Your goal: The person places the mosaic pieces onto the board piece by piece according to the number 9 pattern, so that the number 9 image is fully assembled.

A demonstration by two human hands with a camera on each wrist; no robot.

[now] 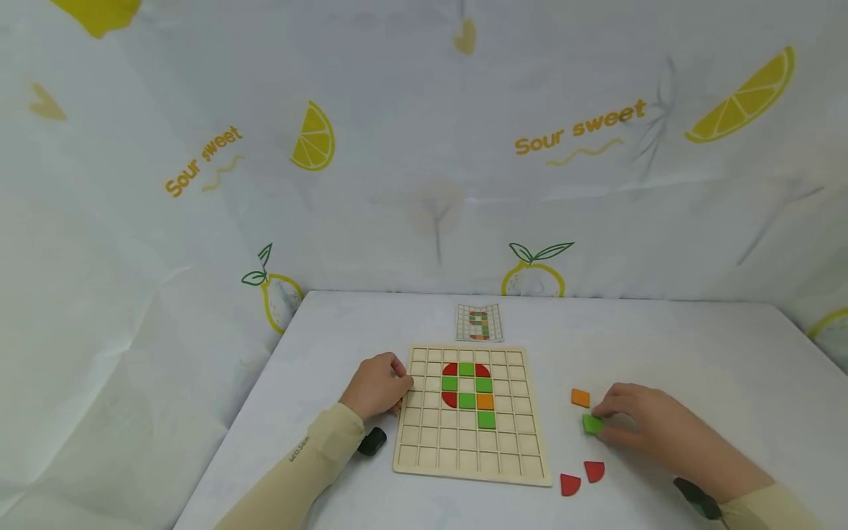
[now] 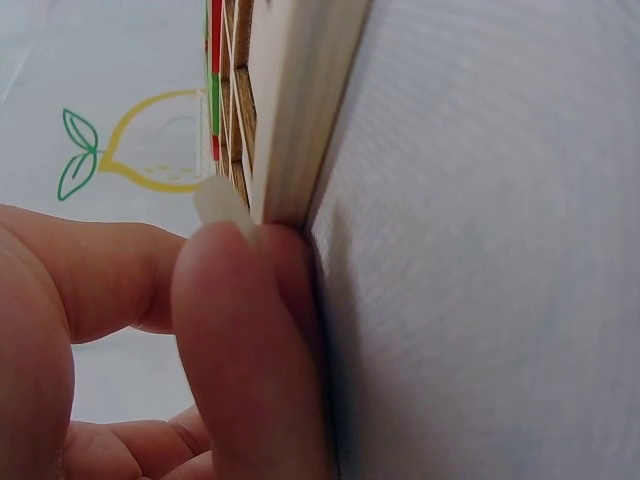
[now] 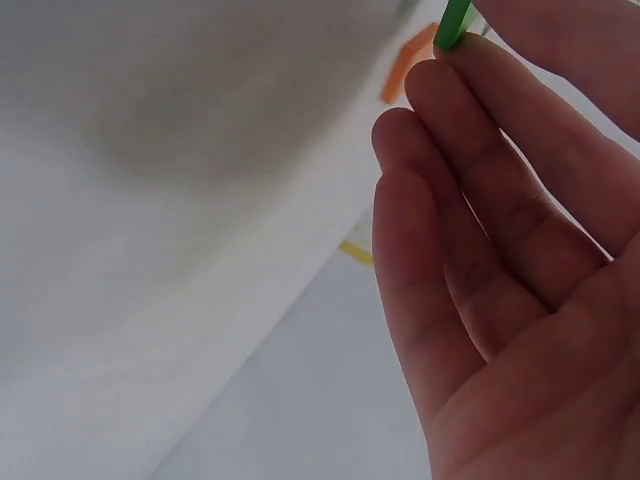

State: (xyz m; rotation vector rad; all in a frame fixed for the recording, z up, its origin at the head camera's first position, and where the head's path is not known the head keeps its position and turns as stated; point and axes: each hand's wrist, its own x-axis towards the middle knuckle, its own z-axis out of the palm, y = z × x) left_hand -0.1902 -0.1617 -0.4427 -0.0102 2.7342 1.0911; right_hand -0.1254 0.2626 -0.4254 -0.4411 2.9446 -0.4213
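A wooden grid board (image 1: 450, 449) lies flat on the table, with red, green and orange tiles set in its upper middle. My left hand (image 1: 376, 386) pinches the board's left edge; in the left wrist view the thumb and a finger meet at that wooden edge (image 2: 300, 130). To the right of the board, my right hand (image 1: 652, 427) pinches a green square tile (image 1: 592, 425) between thumb and index finger. The green tile (image 3: 452, 25) shows at those fingertips in the right wrist view, its far end cut off. An orange square tile (image 1: 580, 397) lies just beyond it.
Two red quarter-round tiles (image 1: 594, 471) lie nearer the front, right of the board. A small printed pattern card (image 1: 480, 322) sits behind the board. A white cloth with lemon prints (image 1: 411, 184) hangs at the table's back edge.
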